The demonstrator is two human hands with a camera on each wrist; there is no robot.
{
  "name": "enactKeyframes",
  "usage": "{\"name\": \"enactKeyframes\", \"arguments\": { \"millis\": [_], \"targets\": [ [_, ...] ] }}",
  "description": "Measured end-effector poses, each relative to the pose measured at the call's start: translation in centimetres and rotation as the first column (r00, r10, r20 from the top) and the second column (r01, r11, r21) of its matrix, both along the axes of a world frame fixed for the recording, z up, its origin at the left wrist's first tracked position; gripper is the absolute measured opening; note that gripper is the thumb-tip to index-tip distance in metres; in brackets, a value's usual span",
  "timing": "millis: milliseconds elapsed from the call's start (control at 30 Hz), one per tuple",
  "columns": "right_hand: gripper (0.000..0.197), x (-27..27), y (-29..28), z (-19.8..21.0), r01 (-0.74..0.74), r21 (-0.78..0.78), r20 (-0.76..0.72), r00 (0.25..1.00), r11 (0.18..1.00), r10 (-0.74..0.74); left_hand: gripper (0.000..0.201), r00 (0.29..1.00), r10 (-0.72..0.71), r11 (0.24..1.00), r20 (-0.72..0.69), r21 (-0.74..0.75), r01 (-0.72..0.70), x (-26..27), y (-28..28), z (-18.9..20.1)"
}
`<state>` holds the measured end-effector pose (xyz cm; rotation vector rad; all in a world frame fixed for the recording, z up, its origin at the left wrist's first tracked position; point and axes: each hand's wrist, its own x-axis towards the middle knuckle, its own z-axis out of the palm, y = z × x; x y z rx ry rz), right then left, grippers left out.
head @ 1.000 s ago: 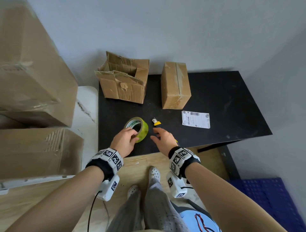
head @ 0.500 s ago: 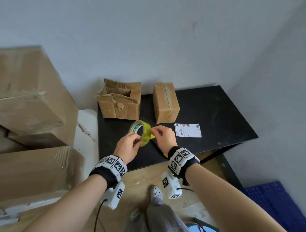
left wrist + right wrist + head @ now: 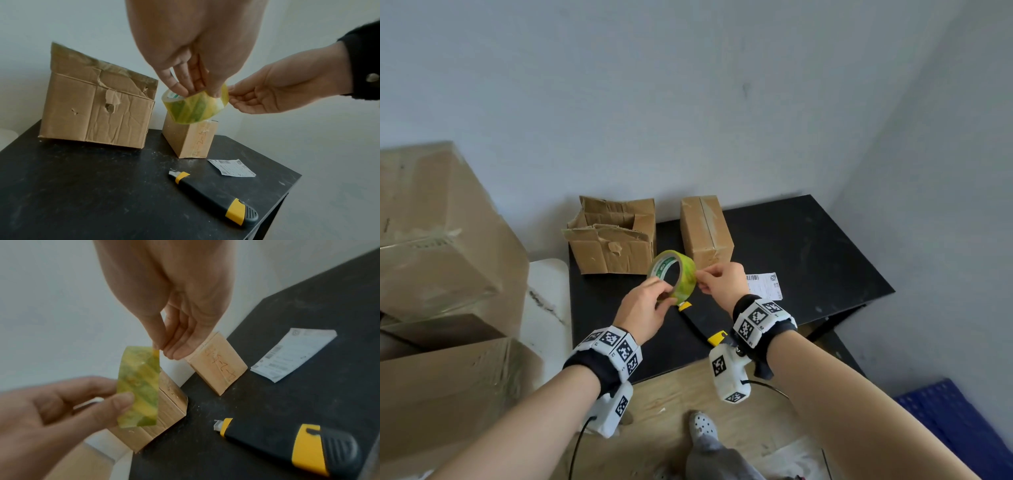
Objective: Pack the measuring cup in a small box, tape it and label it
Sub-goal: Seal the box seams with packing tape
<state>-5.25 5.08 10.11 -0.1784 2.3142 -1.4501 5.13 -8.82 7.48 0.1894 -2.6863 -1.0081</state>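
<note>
A yellow-green roll of tape (image 3: 675, 277) (image 3: 195, 107) (image 3: 139, 386) is held in the air above the black table (image 3: 808, 260). My left hand (image 3: 650, 305) (image 3: 193, 84) grips the roll by its rim and core. My right hand (image 3: 719, 281) (image 3: 166, 347) pinches the tape's free end at the roll's right side. Behind it stands the small closed cardboard box (image 3: 705, 229) (image 3: 191, 139) (image 3: 218, 365), with handwriting on its front. A white shipping label (image 3: 765, 286) (image 3: 232, 167) (image 3: 292, 353) lies to its right. The measuring cup is not visible.
A torn open cardboard box (image 3: 613, 240) (image 3: 96, 107) stands at the table's back left. A black and yellow utility knife (image 3: 702, 322) (image 3: 213, 198) (image 3: 287, 444) lies near the front edge. Large cartons (image 3: 438, 240) are stacked to the left. A blue crate (image 3: 962, 421) sits on the floor at the right.
The tape roll has been lifted off the table and raised. My right hand left the knife area and now pinches the tape's end. The head view tilted up.
</note>
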Motion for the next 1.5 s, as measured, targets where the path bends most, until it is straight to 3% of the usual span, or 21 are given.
{"name": "enactKeyframes", "arguments": {
  "millis": [133, 300, 467, 633, 733, 933, 1133, 1333, 1500],
  "targets": [
    [0.014, -0.5, -0.3, 0.1, -0.042, 0.164, -0.172, 0.983, 0.986, 0.071, 0.013, 0.997, 0.038, 0.999, 0.066, 0.028, -0.039, -0.8, 0.4, 0.4],
    [0.010, -1.1, -0.8, 0.6, -0.083, 0.114, -0.220, 0.970, 0.990, 0.107, 0.010, 0.985, 0.027, 0.993, 0.168, 0.107, -0.046, -2.4, 0.0, 0.9],
    [0.008, -2.1, -0.5, 0.4, -0.034, 0.006, -0.165, 0.986, 0.999, 0.035, 0.008, 0.981, -0.033, 0.992, 0.190, 0.124, 0.009, -3.4, -0.4, 0.7],
    [0.040, -3.6, -0.2, 0.7, -0.059, -0.031, -0.067, 0.996, 0.998, 0.056, 0.009, 0.976, -0.061, 0.994, 0.210, 0.105, 0.039, -4.0, -1.1, 0.3],
    [0.025, -4.2, -0.1, 0.8, -0.103, -0.010, -0.088, 0.991, 0.995, 0.102, 0.012, 0.968, -0.068, 0.993, 0.243, 0.106, 0.043, -4.2, -1.5, 0.1],
    [0.021, -4.3, 0.1, 0.2, -0.074, -0.058, -0.145, 0.987, 0.996, 0.065, 0.004, 0.947, -0.055, 0.989, 0.316, 0.145, 0.009, -5.1, -1.7, -0.1],
    [0.018, -5.0, 0.2, -0.5, -0.148, 0.015, -0.015, 0.989, 0.989, 0.148, 0.007, 0.956, -0.071, 0.997, 0.286, 0.040, 0.062, -5.4, -1.8, 0.2],
    [0.010, -5.9, -0.3, -0.7, -0.188, -0.005, 0.110, 0.976, 0.982, 0.188, 0.006, 0.950, -0.133, 0.985, 0.284, 0.145, 0.094, -5.6, -1.9, 0.0],
    [0.011, -6.2, 0.4, -1.0, -0.155, 0.013, -0.007, 0.988, 0.988, 0.155, 0.010, 0.960, -0.117, 0.983, 0.255, 0.165, 0.076, -6.4, -1.3, 0.1]
  ]
}}
